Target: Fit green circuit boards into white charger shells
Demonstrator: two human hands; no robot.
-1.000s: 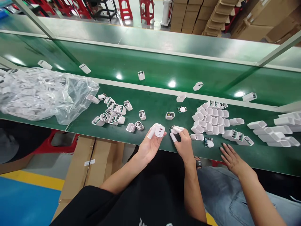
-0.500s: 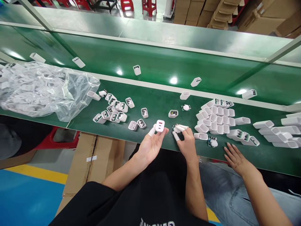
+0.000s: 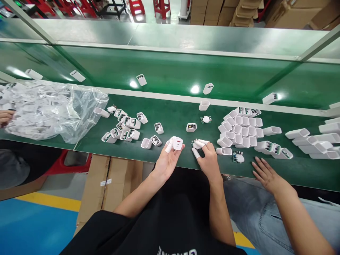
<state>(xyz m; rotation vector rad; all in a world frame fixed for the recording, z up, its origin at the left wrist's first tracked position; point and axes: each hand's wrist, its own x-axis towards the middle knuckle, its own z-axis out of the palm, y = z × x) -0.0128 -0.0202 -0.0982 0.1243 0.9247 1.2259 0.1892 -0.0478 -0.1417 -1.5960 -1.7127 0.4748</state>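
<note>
My left hand [image 3: 168, 159] is closed around a white charger housing [image 3: 177, 143], its port face with one red and two dark slots turned up. White finger cots cover some fingertips on both hands. Just to the right, my right hand [image 3: 207, 156] rests at the bench with its fingers closed on a small circuit board [image 3: 195, 142], which they partly cover. Beyond the hands stands a housing with a board inside [image 3: 191, 127]. Another circuit board with a white blob [image 3: 206, 119] lies farther back, near an upright white housing [image 3: 204, 105].
Filled housings [image 3: 124, 124] cluster at left, beside a clear plastic bag [image 3: 61, 109] of white parts. Many open housings [image 3: 241, 131] stand at right. A co-worker's hand [image 3: 268, 175] lies on the bench edge; another person's hand [image 3: 5, 117] touches the bag. Housings lie spaced along the green belt [image 3: 170, 71].
The housings on the belt have shifted left. My left hand has tilted the charger housing slightly. Another person's hand has appeared at the far left by the bag.
</note>
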